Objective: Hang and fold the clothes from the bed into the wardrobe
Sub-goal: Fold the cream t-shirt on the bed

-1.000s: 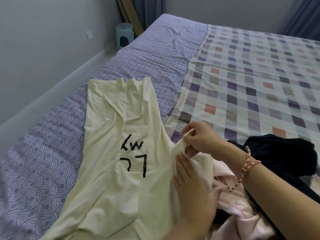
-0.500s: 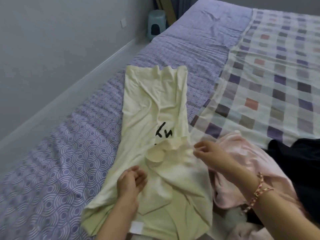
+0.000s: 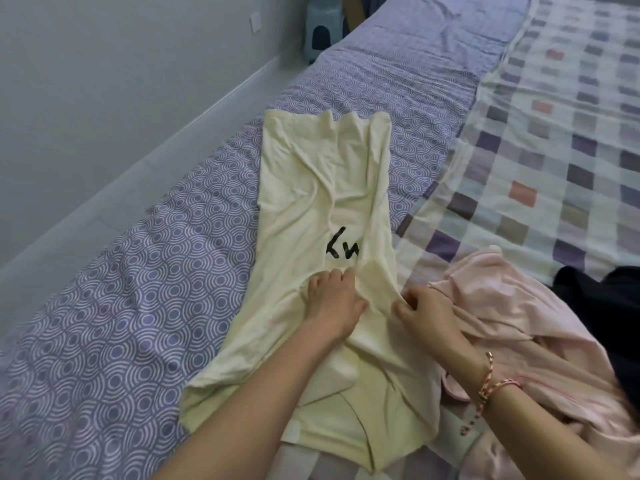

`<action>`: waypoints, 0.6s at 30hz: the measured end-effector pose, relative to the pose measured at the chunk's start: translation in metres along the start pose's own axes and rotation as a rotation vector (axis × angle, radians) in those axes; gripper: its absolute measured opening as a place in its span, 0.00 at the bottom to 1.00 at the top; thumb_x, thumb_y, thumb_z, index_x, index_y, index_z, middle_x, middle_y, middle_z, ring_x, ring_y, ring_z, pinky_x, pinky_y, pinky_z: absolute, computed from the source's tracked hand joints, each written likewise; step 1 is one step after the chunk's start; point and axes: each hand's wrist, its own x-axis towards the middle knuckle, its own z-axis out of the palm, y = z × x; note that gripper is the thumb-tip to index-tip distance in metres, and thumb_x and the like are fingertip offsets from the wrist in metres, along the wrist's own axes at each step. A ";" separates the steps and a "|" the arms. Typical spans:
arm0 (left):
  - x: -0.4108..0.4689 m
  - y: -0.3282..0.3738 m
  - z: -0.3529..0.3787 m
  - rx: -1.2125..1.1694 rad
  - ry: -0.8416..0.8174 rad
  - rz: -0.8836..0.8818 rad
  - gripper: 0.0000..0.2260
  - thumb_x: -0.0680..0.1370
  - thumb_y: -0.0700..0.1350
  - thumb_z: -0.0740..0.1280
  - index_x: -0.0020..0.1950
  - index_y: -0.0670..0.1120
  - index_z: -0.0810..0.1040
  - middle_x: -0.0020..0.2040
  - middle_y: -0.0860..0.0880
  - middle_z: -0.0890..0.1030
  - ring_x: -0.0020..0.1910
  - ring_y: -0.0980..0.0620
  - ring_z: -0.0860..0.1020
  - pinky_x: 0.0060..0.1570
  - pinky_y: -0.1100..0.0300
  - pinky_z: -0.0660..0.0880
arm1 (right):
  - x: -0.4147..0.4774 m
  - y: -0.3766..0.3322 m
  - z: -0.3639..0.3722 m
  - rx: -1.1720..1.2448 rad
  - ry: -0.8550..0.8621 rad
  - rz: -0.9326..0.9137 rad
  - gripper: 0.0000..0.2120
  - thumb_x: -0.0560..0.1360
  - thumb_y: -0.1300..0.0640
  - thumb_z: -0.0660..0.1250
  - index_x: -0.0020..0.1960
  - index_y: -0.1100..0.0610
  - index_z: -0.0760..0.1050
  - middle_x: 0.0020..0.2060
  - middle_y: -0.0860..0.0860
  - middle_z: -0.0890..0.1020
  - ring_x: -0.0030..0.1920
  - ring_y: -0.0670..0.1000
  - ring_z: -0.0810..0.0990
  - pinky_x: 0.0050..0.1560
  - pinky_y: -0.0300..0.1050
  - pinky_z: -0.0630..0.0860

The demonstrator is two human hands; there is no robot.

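A pale yellow T-shirt with black lettering lies lengthwise on the bed, its right side folded in over the print. My left hand rests on the shirt's middle with curled fingers, just below the lettering. My right hand pinches the folded right edge of the shirt beside it. A pink garment lies crumpled to the right of the shirt, under my right forearm. A black garment sits beyond it at the right edge.
The bed has a purple circle-patterned sheet on the left and a checked blanket on the right. A grey wall runs along the left. A small light-blue stool stands at the far end by the wall.
My left hand has moved up from the shirt's lower part to its middle. My right hand has drawn the right side further in, covering more of the lettering.
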 end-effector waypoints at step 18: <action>-0.095 -0.074 -0.045 -0.574 -0.379 -0.437 0.33 0.73 0.69 0.53 0.49 0.41 0.80 0.47 0.42 0.82 0.45 0.45 0.78 0.39 0.61 0.69 | -0.050 -0.005 0.038 -0.313 -0.340 -0.354 0.22 0.79 0.48 0.56 0.72 0.48 0.62 0.73 0.51 0.61 0.72 0.52 0.60 0.69 0.41 0.56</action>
